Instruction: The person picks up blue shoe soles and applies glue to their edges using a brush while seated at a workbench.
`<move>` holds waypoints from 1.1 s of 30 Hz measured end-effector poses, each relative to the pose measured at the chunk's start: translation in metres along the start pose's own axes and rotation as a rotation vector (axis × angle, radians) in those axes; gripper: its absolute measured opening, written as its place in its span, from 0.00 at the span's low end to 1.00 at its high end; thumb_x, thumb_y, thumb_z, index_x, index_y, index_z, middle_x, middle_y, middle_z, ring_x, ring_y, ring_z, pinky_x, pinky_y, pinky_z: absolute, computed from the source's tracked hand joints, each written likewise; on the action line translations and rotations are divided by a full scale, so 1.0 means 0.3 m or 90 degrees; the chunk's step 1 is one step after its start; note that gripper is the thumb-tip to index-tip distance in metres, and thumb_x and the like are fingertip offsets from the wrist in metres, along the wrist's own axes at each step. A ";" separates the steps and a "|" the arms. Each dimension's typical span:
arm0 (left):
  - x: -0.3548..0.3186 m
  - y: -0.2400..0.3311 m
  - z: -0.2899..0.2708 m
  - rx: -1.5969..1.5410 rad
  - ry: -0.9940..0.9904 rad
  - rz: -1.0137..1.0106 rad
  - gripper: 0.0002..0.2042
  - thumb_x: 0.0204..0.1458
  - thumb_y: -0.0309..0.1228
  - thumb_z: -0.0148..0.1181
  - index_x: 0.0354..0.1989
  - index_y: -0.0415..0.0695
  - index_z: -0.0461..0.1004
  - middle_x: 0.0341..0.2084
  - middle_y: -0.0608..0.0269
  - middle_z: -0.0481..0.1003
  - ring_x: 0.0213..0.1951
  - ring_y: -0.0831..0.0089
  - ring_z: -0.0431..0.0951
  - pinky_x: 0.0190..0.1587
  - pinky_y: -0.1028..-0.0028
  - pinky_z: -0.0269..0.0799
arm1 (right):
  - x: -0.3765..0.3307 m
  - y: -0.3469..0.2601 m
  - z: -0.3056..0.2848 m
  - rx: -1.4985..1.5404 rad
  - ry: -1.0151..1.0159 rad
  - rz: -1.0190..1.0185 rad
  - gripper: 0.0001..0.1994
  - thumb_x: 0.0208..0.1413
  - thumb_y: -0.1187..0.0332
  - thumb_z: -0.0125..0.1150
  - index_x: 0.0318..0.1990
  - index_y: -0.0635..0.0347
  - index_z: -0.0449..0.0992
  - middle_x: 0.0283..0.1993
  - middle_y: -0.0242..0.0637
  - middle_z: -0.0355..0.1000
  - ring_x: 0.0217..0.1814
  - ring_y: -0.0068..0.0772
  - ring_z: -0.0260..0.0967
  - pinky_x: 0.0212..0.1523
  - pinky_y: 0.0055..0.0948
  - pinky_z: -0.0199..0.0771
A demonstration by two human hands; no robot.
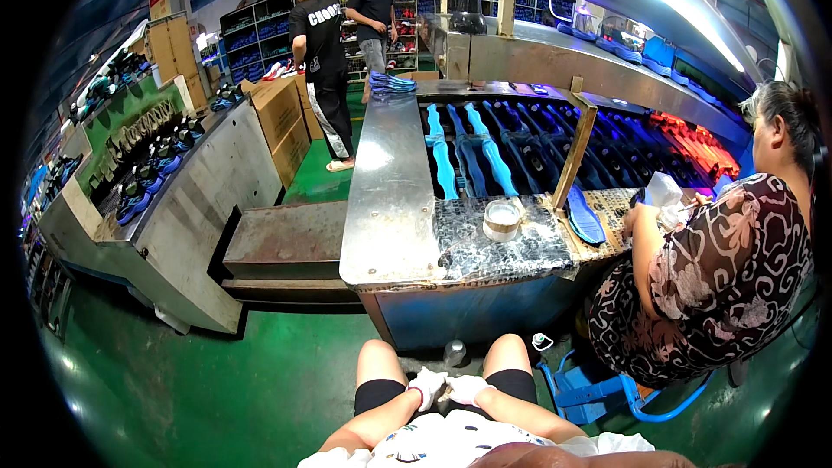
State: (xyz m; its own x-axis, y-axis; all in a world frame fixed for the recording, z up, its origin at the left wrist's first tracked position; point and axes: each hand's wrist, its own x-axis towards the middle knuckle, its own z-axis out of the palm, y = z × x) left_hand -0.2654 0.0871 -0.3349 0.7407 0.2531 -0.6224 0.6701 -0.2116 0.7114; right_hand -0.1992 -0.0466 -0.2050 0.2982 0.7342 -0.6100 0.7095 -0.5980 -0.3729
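Head view: at the bottom centre of the frame the person sits with bare knees apart, and both gloved hands rest together between the thighs. The left hand (pixel 426 384) and right hand (pixel 465 388) touch at the fingertips; whether they grip anything cannot be told, as nothing shows between them. Just above them, on the green floor (pixel 217 390) between the knees, stands a small clear bottle (pixel 454 352), close to the hands but apart from them.

In the middle of the frame stands a metal worktop (pixel 386 208), its near edge just beyond the knees. On its stained right part sits a round tub (pixel 502 219), and further right a blue insole (pixel 585 217) lies flat. Behind these, rows of blue insoles (pixel 468 156) lie on a dark conveyor (pixel 607 143) that runs to the upper right, where some glow red.

At the right edge a co-worker (pixel 719 286) in a patterned top sits at the worktop, hands on a white item (pixel 663 191). A blue stool (pixel 598 390) stands at the lower right.

At the upper centre two people stand by cardboard boxes (pixel 282 117) and shelves (pixel 256 39) of shoes.
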 end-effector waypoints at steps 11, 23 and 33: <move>0.213 -0.205 0.070 -0.040 0.029 0.022 0.15 0.57 0.37 0.43 0.31 0.41 0.76 0.28 0.60 0.76 0.29 0.69 0.72 0.35 0.68 0.67 | -0.016 -0.020 -0.024 -0.012 -0.013 0.000 0.26 0.59 0.48 0.46 0.57 0.55 0.66 0.53 0.48 0.71 0.55 0.49 0.69 0.53 0.42 0.69; 0.042 -0.056 -0.020 0.081 0.040 -0.003 0.20 0.56 0.43 0.44 0.39 0.39 0.78 0.35 0.52 0.78 0.36 0.63 0.76 0.43 0.65 0.70 | -0.037 -0.037 -0.044 -0.005 0.000 -0.017 0.24 0.58 0.51 0.46 0.57 0.54 0.66 0.53 0.48 0.71 0.54 0.49 0.70 0.53 0.42 0.68; -0.174 0.143 -0.077 0.015 0.052 -0.063 0.29 0.50 0.47 0.55 0.48 0.29 0.72 0.47 0.39 0.74 0.48 0.53 0.75 0.49 0.62 0.70 | -0.013 -0.008 -0.003 0.003 0.033 -0.017 0.22 0.58 0.52 0.44 0.55 0.50 0.67 0.50 0.48 0.73 0.52 0.50 0.71 0.52 0.43 0.69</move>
State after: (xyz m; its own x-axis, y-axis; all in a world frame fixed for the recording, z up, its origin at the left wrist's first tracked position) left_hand -0.2765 0.0866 -0.2642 0.6646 0.3504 -0.6600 0.7419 -0.2040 0.6388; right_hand -0.2015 -0.0477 -0.2011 0.3123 0.7658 -0.5622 0.7147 -0.5792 -0.3920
